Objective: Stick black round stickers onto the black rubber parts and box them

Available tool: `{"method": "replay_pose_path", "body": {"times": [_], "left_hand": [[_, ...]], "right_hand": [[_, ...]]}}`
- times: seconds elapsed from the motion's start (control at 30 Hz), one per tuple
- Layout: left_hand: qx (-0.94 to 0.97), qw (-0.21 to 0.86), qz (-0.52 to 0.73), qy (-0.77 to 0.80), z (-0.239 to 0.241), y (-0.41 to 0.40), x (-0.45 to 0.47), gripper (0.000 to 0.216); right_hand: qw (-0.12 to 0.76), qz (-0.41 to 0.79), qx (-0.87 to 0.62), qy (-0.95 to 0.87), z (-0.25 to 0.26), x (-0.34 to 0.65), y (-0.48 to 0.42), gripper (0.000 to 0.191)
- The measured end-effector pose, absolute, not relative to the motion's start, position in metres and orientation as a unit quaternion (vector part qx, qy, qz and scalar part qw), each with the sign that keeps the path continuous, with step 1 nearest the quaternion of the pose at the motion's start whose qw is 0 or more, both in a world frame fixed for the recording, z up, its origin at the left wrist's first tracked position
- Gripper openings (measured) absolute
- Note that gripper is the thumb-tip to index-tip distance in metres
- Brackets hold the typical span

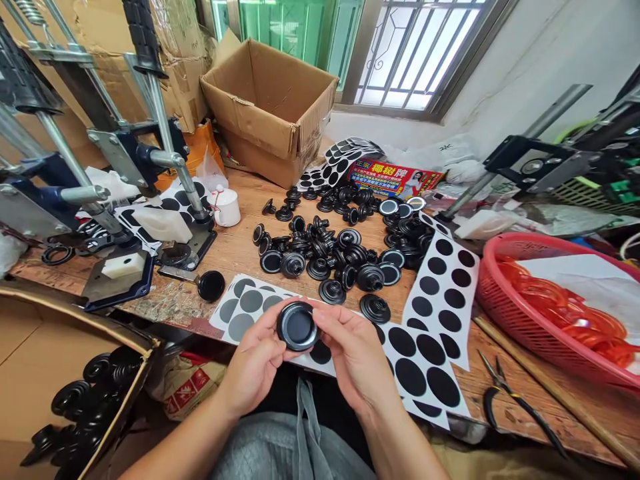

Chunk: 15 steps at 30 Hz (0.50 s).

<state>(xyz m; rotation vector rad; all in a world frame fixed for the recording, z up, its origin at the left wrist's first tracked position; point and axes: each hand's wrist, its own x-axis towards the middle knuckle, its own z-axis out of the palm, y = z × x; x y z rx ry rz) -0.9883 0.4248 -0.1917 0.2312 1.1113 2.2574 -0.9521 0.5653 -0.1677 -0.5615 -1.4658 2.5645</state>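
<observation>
Both hands hold one round black plastic cap (pixel 298 326) just above the table's near edge. My left hand (pixel 256 363) grips its left rim with thumb and fingers. My right hand (pixel 356 357) pinches its right rim, thumb on top. The cap's flat dark face points up at me. Under the hands lie white sticker sheets (pixel 423 360) with black round stickers, and one sheet (pixel 245 307) with grey empty circles. A heap of black caps (pixel 340 250) covers the middle of the wooden table (pixel 240 243).
A hand press (pixel 150 153) stands at left, with a loose black disc (pixel 211 285) near it. An open cardboard box (pixel 270 100) sits behind. A red basket (pixel 550 300) of orange rings is at right, pliers (pixel 505 393) in front. A carton (pixel 85 400) of caps is lower left.
</observation>
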Motion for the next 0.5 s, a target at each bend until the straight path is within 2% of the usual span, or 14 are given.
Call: {"method": "replay_pose_path", "body": {"times": [0.5], "left_hand": [[0.075,0.303,0.847,0.431,-0.189,0.4244,-0.9895,0.051]], "right_hand": [[0.076,0.835,-0.194,-0.51,-0.1693,-0.9541,0.5621,0.017]]}}
